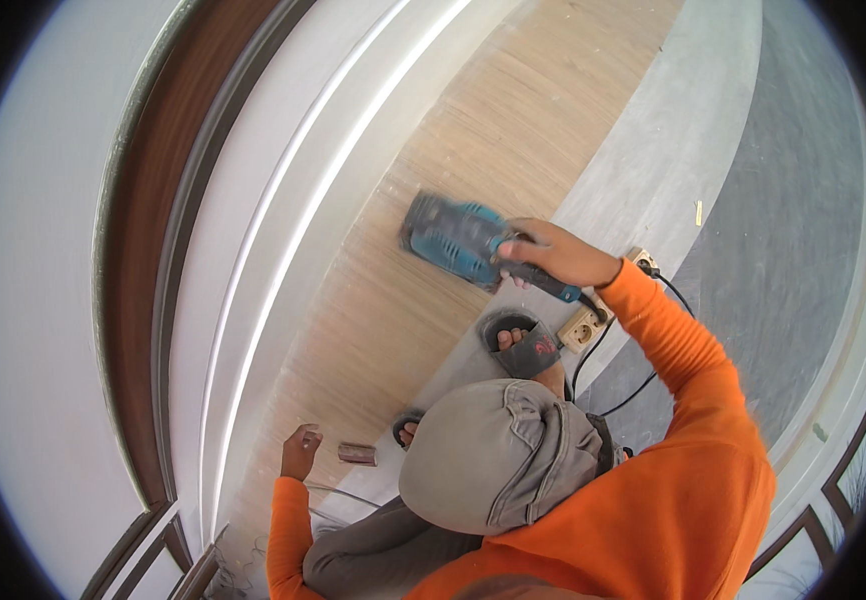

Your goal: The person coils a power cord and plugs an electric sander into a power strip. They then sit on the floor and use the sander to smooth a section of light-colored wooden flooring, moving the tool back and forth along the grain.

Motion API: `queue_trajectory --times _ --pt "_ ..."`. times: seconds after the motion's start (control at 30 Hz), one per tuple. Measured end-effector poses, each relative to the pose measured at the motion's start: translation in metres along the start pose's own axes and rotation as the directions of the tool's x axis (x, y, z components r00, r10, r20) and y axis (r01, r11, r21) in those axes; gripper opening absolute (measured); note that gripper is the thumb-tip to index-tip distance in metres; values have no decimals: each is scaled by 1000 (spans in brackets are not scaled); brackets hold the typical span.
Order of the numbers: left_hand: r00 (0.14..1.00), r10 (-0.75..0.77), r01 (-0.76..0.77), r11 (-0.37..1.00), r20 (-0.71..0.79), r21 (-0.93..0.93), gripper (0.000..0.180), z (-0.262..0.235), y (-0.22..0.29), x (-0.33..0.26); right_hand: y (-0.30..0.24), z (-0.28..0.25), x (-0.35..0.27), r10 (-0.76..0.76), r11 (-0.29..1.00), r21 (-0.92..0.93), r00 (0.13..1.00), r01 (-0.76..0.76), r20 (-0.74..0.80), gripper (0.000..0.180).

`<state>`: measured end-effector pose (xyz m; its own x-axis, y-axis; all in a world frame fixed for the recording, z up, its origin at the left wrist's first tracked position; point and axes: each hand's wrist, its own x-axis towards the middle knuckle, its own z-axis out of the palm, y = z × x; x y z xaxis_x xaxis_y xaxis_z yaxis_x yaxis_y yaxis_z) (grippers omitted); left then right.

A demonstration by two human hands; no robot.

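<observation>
My right hand (556, 252) grips the handle of a teal and black power sander (456, 238). The sander's flat base rests on a light wood-grain surface (513, 130), and its front looks smeared by motion. A dark cord runs from the back of its handle. Off to the left, my left hand (301, 452) is low over the same surface, its fingers loosely bent with nothing visible in them. Just to the right of it lies a small reddish-brown block (358, 454), touched by neither hand.
Beige socket strips (585, 328) with plugged black cables (643, 390) lie right of my sandalled foot (521, 343). My bent grey-trousered knee (483, 450) fills the lower middle. A white stepped ledge with bright strips (283, 210) borders the wood on the left; dark grey flooring (788, 190) spreads right.
</observation>
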<state>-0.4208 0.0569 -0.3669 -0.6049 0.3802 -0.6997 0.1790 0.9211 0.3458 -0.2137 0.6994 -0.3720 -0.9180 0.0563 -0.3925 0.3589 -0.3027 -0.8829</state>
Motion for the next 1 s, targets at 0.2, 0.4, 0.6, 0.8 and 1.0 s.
queue_trajectory --times 0.2,0.4,0.6,0.8,1.0 --pt "997 45 -39 995 63 -90 31 -1 63 6 -10 38 -7 -4 808 518 880 282 -475 36" --pt "900 335 -274 933 280 -235 41 -9 232 51 -5 63 13 -73 805 420 773 419 -630 41" --pt "766 596 -376 718 240 -586 71 55 371 96 0 101 25 31 782 519 811 344 -585 24" --pt "852 454 -136 674 262 -726 54 107 390 93 26 112 30 -7 765 560 874 318 -486 27" --pt "872 489 -449 790 -12 -418 36 104 411 92 33 83 33 -236 939 7 657 345 -716 78"
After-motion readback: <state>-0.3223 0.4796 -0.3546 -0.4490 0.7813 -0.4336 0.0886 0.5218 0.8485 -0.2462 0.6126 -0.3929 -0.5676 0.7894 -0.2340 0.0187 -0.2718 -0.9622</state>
